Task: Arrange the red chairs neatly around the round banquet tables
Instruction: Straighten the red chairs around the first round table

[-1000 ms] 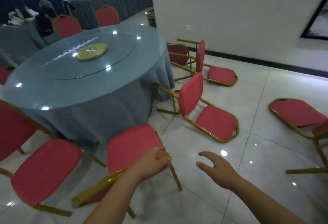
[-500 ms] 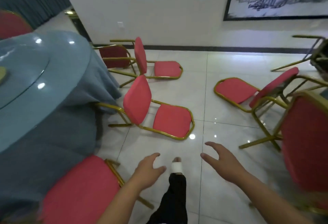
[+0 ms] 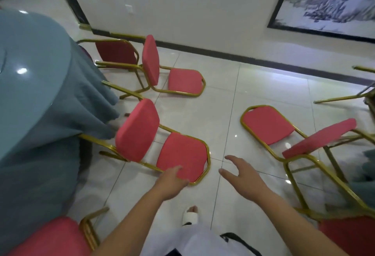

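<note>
moved: both hands are off the upright chair by the desk and now reach for the tipped chair [image 3: 162,144] on the floor; my view has swung right, away from the desk top.
left hand [image 3: 172,180]: fingers loosely spread, holding nothing, overlapping the near edge of that chair's backrest pad; can't confirm contact.
right hand [image 3: 241,176]: spread wide, empty, over bare tile just right of the same chair.
meaning: I judge one chair placed and this one next; needs standing up, then turning to face the desk.
near chair [image 3: 52,237]: upright at the desk, bottom left, only the seat corner in view.
tipped chair: on its back, seat pad raised, legs toward the desk skirt. Red cloth padding, rounded corners, thin gold metal tube frame.
right chair [image 3: 284,130]: also down, well apart from the desk.
far chairs [image 3: 162,73]: two more down near the wall.
desk [image 3: 30,93]: round, glossy top, grey-blue cloth draped in folds.
floor [image 3: 233,97]: shiny pale tile, likely slick under the legs.
</note>
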